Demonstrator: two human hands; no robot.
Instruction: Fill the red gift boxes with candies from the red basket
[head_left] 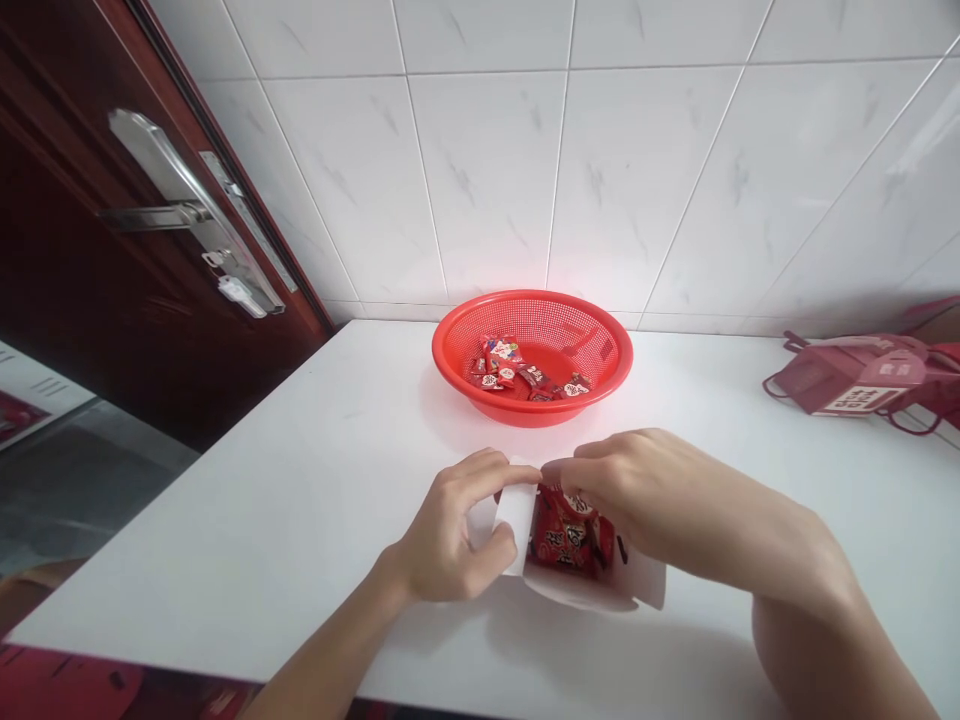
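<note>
An open paper box (pixel 585 592) with white inner flaps lies on the white table, red wrapped packets (pixel 566 535) inside it. My left hand (pixel 466 525) pinches the box's left flap between thumb and fingers. Over the box's far right side is my right hand (pixel 630 490), fingers bent down at the far edge and partly hiding the packets; its fingertips are close to my left index finger. What the right fingertips grip is hidden. Behind the box stands a red mesh basket (pixel 532 410) holding several small wrapped packets (pixel 502 355).
Red gift boxes with cord handles (pixel 855 375) lie at the table's right side. A tiled wall (pixel 487 170) rises behind the white table (pixel 300 500). At the left is a dark red door (pixel 67 250) with a metal handle and keys. Red items show below the near edge.
</note>
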